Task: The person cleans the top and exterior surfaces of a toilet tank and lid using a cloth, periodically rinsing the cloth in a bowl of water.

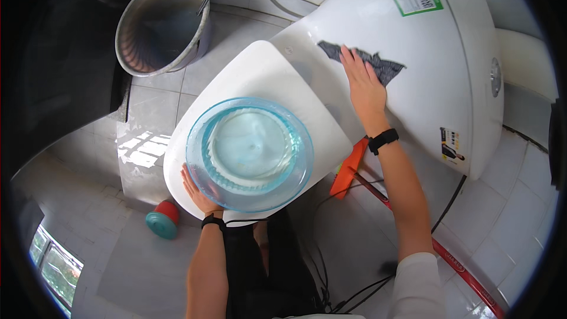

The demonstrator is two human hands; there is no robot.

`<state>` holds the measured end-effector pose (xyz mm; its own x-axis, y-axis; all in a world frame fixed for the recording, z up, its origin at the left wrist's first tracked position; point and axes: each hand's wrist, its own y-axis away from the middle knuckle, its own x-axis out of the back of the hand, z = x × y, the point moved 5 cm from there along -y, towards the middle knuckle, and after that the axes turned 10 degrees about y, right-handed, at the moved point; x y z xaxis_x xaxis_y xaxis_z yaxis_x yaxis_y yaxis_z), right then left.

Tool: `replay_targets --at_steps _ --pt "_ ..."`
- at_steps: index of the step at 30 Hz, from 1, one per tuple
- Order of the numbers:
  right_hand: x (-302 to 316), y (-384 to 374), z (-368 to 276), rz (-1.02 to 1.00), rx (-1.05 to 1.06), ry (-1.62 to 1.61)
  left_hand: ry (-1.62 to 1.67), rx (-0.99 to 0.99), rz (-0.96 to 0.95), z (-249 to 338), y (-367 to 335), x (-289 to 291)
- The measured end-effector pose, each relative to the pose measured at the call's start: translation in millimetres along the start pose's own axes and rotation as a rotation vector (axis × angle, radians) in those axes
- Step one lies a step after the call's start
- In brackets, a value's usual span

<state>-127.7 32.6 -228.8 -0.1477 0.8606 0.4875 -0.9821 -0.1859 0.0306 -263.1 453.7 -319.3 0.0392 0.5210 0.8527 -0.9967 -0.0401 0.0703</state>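
My right hand (364, 91) lies flat, fingers stretched out, on a dark grey cloth (387, 70) pressed against the front of a white toilet tank (407, 41). On the closed white toilet lid (266, 62) stands a clear blue plastic basin (298, 174) with pale, sudsy-looking water in it. My left hand (201, 194) rests at the basin's near left side, its fingers extended along the outer wall and the lid's edge. Part of that hand is hidden by the basin's rim.
A large grey bucket (198, 53) of water stands at the far left. A red and teal plunger-like item (163, 220) is on the floor. Right of the lid lie an orange brush or broom head (349, 168), a red pole (466, 274) and black cables (322, 254).
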Motion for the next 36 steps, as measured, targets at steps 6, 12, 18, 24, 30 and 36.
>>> replay_targets --at_steps 6,12,18,24,30,36 --pt "-34.3 84.8 -36.0 -0.103 0.194 0.066 0.022 0.021 -0.012 0.5 1.1 -6.1" --pt "33.0 41.1 70.5 -0.038 -0.255 -0.071 0.012 0.023 0.016 -28.1 10.3 -12.4" --pt "67.4 -16.5 129.1 0.154 -0.549 -0.218 0.001 0.008 -0.011 -17.5 5.3 -12.2" --pt "14.9 20.1 27.2 0.0 -0.158 0.286 -0.015 0.007 -0.038 -11.4 2.7 -5.9" --pt "-49.7 140.7 -23.2 -0.156 0.202 0.232 0.0 0.014 -0.064 -2.0 3.2 -8.5" --pt "-3.2 151.2 35.1 -0.159 0.04 -0.004 -0.004 0.018 -0.041 -8.4 2.0 -2.4"
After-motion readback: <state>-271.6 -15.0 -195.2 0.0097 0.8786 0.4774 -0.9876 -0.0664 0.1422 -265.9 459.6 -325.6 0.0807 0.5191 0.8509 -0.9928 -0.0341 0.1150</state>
